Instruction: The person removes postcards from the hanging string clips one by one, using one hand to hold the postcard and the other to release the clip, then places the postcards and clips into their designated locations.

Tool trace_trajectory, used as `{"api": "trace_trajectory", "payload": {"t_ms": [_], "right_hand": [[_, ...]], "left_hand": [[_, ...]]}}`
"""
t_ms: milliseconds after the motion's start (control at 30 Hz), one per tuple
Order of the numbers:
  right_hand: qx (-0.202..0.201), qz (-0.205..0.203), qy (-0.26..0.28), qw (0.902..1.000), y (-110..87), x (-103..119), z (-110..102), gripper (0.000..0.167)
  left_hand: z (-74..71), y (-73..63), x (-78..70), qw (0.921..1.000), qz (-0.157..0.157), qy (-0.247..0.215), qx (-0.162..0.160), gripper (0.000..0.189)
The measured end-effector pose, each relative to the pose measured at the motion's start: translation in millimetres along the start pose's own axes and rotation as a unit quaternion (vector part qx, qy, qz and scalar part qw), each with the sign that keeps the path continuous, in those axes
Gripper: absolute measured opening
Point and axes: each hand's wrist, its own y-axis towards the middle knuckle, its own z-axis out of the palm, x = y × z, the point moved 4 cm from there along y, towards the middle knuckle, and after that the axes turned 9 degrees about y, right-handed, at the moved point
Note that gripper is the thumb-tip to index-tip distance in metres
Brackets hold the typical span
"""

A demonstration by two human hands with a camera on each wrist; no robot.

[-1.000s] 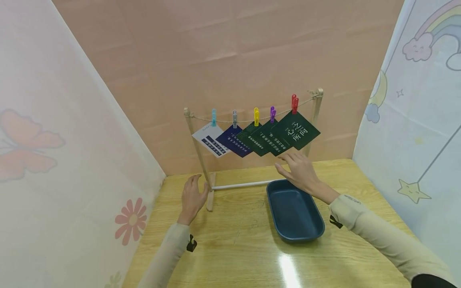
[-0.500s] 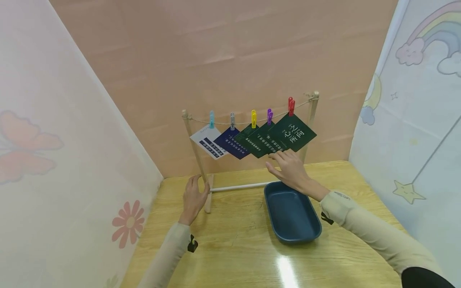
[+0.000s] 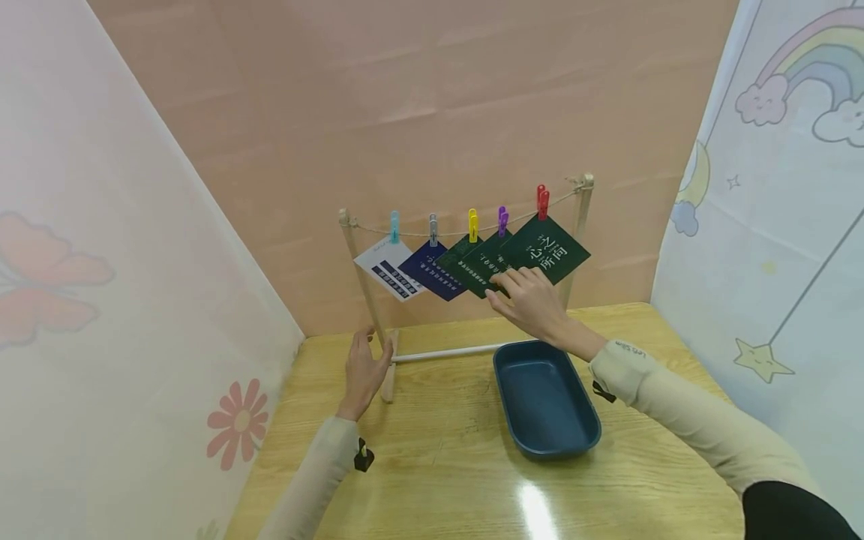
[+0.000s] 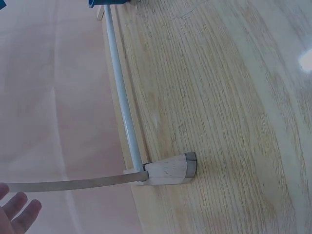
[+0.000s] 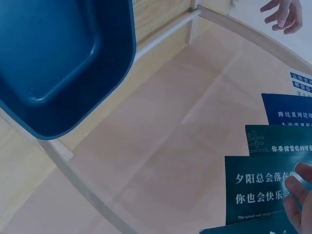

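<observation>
Printed cards hang from a string (image 3: 374, 229) between two wooden posts, each under a clothespin. From left: a white card (image 3: 386, 264) with a light blue clothespin (image 3: 394, 227), a navy card (image 3: 430, 271) with a grey one, and three dark green cards, the rightmost card (image 3: 565, 256) under a red clothespin (image 3: 543, 204). Yellow and purple clothespins hold the other two. My right hand (image 3: 529, 301) is in front of the green cards, fingers loosely bent, holding nothing; contact cannot be told. Beside the left post (image 3: 363, 277), my left hand (image 3: 365, 371) has relaxed fingers and grips nothing.
A dark blue basin (image 3: 547, 451) stands on the wooden table below my right forearm. A white rod (image 3: 448, 352) joins the rack's feet, with the left wooden foot (image 4: 168, 170) near my left hand. Patterned walls (image 3: 763, 247) enclose the sides.
My right hand has moved left and up, from below the rightmost green card to in front of the green cards. The left hand stays by the post. The head view has shifted slightly.
</observation>
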Motion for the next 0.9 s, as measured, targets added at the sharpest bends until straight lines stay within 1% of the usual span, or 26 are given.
{"api": "trace_trajectory", "payload": {"t_ms": [133,233,367,467,633,767,900], "right_hand": [[0.0,0.0,-0.004,1.0,7.9,2,0,0.029],[-0.002,0.003,-0.005,1.0,13.0,2,-1,0.028],[-0.004,0.006,-0.003,1.0,19.1,3,0,0.025],[-0.006,0.007,-0.005,0.9999,26.4,3,1,0.025],[-0.023,0.002,-0.002,0.9997,43.7,6,-1,0.026],[-0.035,-0.01,0.002,0.9993,57.1,10,-2,0.025],[-0.035,-0.016,0.004,0.9993,67.8,17,-1,0.026]], "left_hand": [[-0.1,1.6,0.8,1.0,-0.002,-0.004,-0.002,0.047],[0.1,2.8,-0.7,0.9998,-0.006,-0.015,0.008,0.047],[0.5,3.1,-5.2,0.9991,0.0,-0.038,0.019,0.046],[0.8,4.6,-7.3,0.9988,0.006,-0.047,0.012,0.047],[2.1,10.8,-9.0,0.9989,0.009,-0.046,-0.002,0.046],[0.0,14.9,-13.2,0.9987,0.008,-0.051,-0.002,0.045],[-1.5,16.5,-14.4,0.9985,0.002,-0.055,0.001,0.045]]}}
